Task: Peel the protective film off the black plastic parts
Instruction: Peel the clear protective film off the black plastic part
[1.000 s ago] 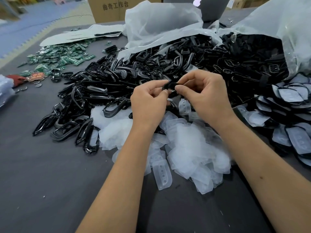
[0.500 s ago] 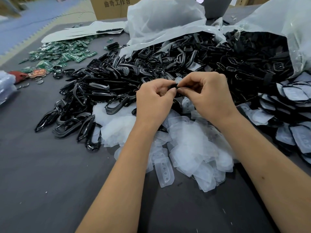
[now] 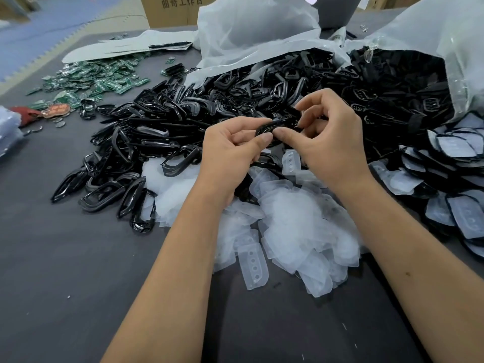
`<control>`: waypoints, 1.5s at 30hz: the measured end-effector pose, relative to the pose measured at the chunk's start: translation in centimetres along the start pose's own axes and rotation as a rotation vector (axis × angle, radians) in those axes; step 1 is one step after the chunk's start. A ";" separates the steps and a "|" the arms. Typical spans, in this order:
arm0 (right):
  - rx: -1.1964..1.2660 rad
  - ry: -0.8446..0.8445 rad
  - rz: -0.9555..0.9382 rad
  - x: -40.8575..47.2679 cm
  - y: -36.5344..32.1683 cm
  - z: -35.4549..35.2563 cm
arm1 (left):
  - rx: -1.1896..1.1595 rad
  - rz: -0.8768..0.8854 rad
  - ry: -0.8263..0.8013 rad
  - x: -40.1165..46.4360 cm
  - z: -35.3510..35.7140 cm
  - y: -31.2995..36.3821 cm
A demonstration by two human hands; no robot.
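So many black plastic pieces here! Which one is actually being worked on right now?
The black plastic frame pinched between the left hand and right hand, lifted above the table; all the others lie loose in heaps.

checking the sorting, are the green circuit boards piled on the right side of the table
No, the green circuit boards lie at the far left of the table, beyond the heap of black plastic parts.

— What lies far left of the grip, across the grey table [image 3: 65, 284]?
— Green circuit boards [image 3: 99, 77] in a heap, a few coins [image 3: 59, 123] near them, and a red pouch [image 3: 25, 113].
— And beyond the grip?
— A cardboard box [image 3: 170, 9] with printed characters, and a pen [image 3: 170, 45] on white sheets.
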State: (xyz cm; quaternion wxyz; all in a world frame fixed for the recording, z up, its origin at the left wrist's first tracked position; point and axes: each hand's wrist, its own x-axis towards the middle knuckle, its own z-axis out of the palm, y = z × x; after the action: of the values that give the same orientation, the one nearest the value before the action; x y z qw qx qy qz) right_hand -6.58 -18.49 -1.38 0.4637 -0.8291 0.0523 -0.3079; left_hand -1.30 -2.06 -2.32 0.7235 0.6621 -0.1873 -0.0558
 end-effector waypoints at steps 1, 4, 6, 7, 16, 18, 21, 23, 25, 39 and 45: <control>0.070 -0.058 0.057 0.1 0.1 -0.2 | -0.032 -0.013 -0.003 0.0 0.0 0.1; 0.271 -0.176 0.135 0.3 0.4 -0.4 | -0.115 -0.047 -0.016 -0.1 0.3 0.3; 0.303 -0.165 0.128 0.4 0.4 -0.5 | -0.113 -0.038 -0.032 -0.2 0.4 0.4; 0.306 -0.158 0.127 0.4 0.5 -0.5 | -0.085 -0.021 -0.040 -0.2 0.6 0.5; 0.311 -0.268 0.168 0.6 0.5 -1.1 | 0.070 0.050 0.020 -0.3 1.3 0.2; 0.229 -0.276 0.138 0.6 0.1 -1.0 | 0.085 0.055 0.030 -0.3 1.1 0.1; 0.111 -0.262 0.068 0.7 -0.6 -0.6 | 0.065 0.073 0.043 -0.3 0.7 0.0; 0.089 -0.236 0.024 0.6 -1.2 -0.4 | 0.041 0.088 0.068 -0.2 0.6 0.1; 0.069 -0.186 -0.026 0.5 -1.6 -0.1 | 0.039 0.096 0.091 -0.2 0.5 0.2; -0.103 -0.072 -0.041 0.2 -1.8 0.0 | -0.032 0.082 0.111 -0.3 0.0 0.6; -0.277 -0.544 -0.085 0.1 -1.7 0.2 | -0.055 0.063 0.322 0.2 -0.8 0.8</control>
State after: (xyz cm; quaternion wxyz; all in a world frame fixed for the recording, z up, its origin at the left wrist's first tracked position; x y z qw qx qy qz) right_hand -6.72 -17.40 -0.01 0.3300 -0.9379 -0.0670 -0.0835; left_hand -1.00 -1.31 -1.55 0.7634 0.6361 -0.0882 0.0686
